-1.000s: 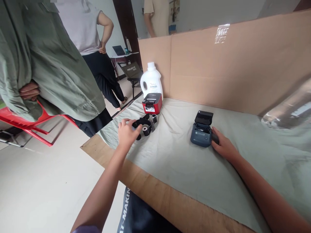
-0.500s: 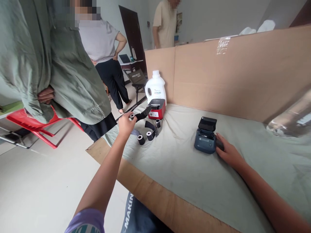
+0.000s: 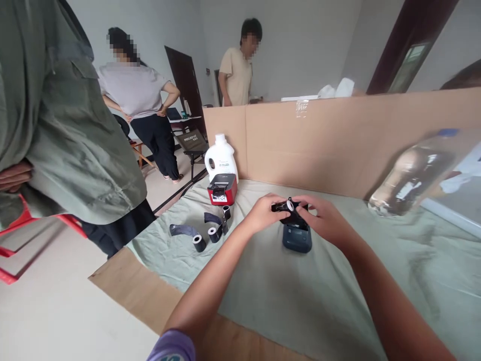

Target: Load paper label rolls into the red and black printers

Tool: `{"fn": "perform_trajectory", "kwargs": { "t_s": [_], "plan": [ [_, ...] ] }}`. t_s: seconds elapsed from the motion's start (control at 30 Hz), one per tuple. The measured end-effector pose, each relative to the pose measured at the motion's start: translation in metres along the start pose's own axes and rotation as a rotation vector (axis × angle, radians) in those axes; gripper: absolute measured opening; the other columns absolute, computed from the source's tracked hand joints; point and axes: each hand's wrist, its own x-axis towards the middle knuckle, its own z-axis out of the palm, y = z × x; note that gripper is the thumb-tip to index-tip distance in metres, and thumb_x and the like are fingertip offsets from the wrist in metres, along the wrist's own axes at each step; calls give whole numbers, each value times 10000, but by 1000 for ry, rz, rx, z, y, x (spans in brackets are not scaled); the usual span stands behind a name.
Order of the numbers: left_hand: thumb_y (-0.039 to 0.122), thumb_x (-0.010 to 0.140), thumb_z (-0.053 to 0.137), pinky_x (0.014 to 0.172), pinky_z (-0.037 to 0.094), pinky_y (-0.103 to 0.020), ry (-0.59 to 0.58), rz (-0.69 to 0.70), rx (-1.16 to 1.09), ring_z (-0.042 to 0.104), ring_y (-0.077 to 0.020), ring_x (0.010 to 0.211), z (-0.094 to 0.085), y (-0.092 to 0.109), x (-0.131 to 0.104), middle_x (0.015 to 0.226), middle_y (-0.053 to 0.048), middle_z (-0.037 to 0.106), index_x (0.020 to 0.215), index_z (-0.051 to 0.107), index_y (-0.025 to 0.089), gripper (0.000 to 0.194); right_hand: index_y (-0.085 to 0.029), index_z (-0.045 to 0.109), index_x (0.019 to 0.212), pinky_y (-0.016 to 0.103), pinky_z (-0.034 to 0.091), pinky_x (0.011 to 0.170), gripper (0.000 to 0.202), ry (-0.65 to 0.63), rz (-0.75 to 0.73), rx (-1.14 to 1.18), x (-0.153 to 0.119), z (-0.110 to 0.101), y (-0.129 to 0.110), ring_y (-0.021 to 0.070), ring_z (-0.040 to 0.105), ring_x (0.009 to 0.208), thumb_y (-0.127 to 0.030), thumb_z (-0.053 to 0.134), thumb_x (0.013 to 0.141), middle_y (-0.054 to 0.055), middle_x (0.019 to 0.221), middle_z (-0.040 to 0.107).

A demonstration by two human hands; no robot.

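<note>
A small black roll (image 3: 288, 205) with a white core is between my hands, above the dark blue printer (image 3: 297, 238). My left hand (image 3: 265, 214) pinches the roll from the left, its black strip in the fingers. My right hand (image 3: 319, 216) is closed on the roll's right side, thumb and fingers around it. Behind the roll the printer's raised lid is partly hidden. Left of my hands, several black rolls lie on the cloth, one (image 3: 199, 243) with a strip trailing left. A red and black printer (image 3: 223, 189) stands behind them.
A white jug (image 3: 220, 157) stands behind the red printer. The cardboard wall (image 3: 319, 145) runs along the back. A clear plastic bottle (image 3: 413, 173) leans at the right. A person in a green jacket (image 3: 71, 135) stands close on the left; two people are farther back.
My left hand has moved right with the black roll, over to the blue printer. My right hand has left the printer's right side and come up to the roll. The view has shifted right.
</note>
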Motion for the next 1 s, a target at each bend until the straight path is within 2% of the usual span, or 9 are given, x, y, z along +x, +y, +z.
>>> {"fn": "perform_trajectory", "kwargs": {
  "t_s": [0.1,0.2,0.33,0.4,0.5,0.6,0.67,0.8,1.0],
  "plan": [
    [167,758,712,863,494,-290,-42,5,52,643,-202,950,6,0,8,969,-47,690,951,749,172,197,-230,680,990,290,460,619,222,-84,100,-32,10,10,-3,184,646,709,-341,509,901,26,832,731],
    [168,739,713,830,499,-286,-35,-65,15,648,-193,914,11,-6,6,962,-38,697,948,718,170,210,-235,641,949,276,416,565,174,-86,177,-3,12,20,3,171,610,646,-366,576,855,0,757,700],
    [185,673,809,883,495,-296,98,-157,-203,650,-193,992,22,-17,4,1069,-56,696,1137,617,180,502,-227,588,859,275,429,584,159,-95,273,213,16,22,16,161,601,628,-379,619,821,-9,696,676],
    [220,666,842,850,505,-304,181,-251,-334,663,-188,939,31,-20,4,1020,-63,702,1199,565,174,603,-216,572,825,271,421,552,210,-52,354,361,19,18,22,150,572,583,-409,650,799,-8,634,634],
    [312,706,836,787,517,-303,180,-353,-573,677,-167,783,48,-24,2,865,-49,716,1158,568,145,551,-205,560,803,248,387,478,308,23,470,601,23,10,33,142,560,575,-455,727,736,-1,632,587],
    [370,710,833,767,529,-306,148,-377,-725,686,-166,729,67,-27,-7,839,-54,732,1078,598,132,498,-203,548,805,224,357,442,382,-17,557,701,21,5,44,135,575,599,-445,807,661,8,701,587],
    [335,682,856,754,539,-313,176,-417,-759,692,-175,724,79,-30,-18,841,-42,735,1166,568,141,596,-210,540,827,209,339,435,388,-92,607,691,18,6,51,131,578,598,-428,814,658,0,699,583],
    [198,696,833,805,555,-337,248,-463,-731,712,-196,807,100,-38,-42,866,-28,737,1458,362,175,896,-229,543,872,186,286,417,296,-227,666,542,14,14,58,117,556,563,-380,746,719,-31,648,553],
    [178,779,739,1082,450,-399,330,-321,-594,616,-236,1210,107,-52,-57,1231,-97,686,1415,475,195,689,-223,563,891,200,297,431,203,-430,540,330,11,25,58,109,499,522,-268,692,740,-50,592,547]
  ]
}}
